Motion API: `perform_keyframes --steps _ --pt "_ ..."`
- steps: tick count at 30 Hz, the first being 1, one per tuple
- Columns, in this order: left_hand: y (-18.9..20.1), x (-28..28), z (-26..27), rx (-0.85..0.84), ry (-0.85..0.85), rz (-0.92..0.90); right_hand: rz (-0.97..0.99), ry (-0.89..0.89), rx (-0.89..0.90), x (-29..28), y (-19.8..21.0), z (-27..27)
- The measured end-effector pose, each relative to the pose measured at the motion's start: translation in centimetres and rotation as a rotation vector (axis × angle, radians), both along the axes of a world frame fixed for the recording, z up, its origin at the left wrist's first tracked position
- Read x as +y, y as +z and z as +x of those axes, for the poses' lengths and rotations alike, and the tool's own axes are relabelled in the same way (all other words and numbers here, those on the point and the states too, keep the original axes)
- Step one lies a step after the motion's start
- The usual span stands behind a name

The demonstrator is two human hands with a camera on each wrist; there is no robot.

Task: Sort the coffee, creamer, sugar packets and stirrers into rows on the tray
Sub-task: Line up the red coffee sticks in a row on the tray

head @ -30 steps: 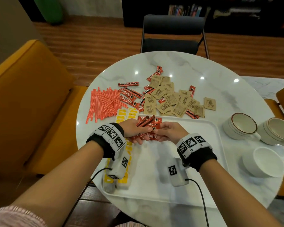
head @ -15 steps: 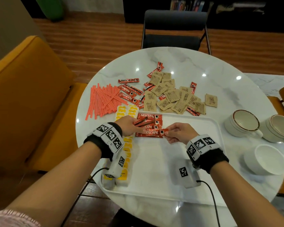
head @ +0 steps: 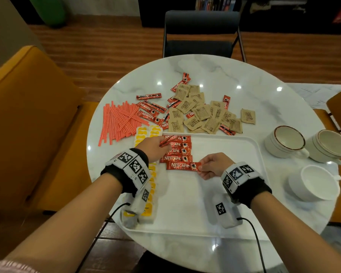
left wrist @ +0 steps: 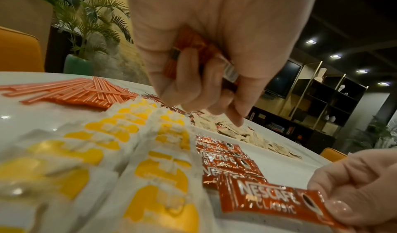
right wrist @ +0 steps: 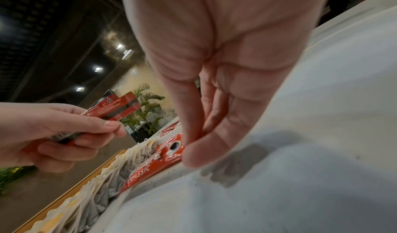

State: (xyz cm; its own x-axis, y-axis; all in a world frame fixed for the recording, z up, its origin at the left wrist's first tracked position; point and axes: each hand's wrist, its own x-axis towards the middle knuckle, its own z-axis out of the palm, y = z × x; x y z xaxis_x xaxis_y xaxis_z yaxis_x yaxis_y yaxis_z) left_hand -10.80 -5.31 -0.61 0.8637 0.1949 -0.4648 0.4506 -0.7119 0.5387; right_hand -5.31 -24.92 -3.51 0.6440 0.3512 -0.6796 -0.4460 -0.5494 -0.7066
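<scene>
Pinching a coffee stick (head: 183,166) by its end, the right hand (head: 213,166) is laying it flat on the tray (head: 224,194), nearest in the coffee row.
Left hand (head: 155,147), at 9 o'clock, is gripping spare coffee sticks (left wrist: 199,53) above the creamer packets (left wrist: 107,151).

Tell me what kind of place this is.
Probably a café or lounge seating area: a round marble table with mustard armchairs, three coffee cups, bookshelves along the far wall, and potted palms.
</scene>
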Motion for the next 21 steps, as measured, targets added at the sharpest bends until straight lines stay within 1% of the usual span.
perform_keyframes --steps 4,7,10,13,17,21 --pt "0.3 0.2 -0.1 -0.024 -0.021 0.018 -0.04 -0.004 -0.005 0.3 0.0 -0.2" --pt "0.3 -0.1 -0.3 0.027 -0.07 0.078 -0.122 0.004 -0.012 1.0 0.1 -0.3" --pt "0.3 -0.9 -0.4 0.122 -0.183 0.247 -0.164 -0.001 -0.016 1.7 0.1 -0.3" --pt "0.0 -2.0 -0.3 0.155 -0.311 0.393 -0.188 -0.009 -0.037 2.3 0.1 -0.5" --pt "-0.7 -3.4 -0.2 0.158 -0.408 0.479 -0.211 -0.039 -0.051 2.8 0.0 -0.8" --pt "-1.0 -3.8 -0.2 0.132 -0.448 0.546 -0.286 0.017 -0.101 3.0 0.0 -0.9"
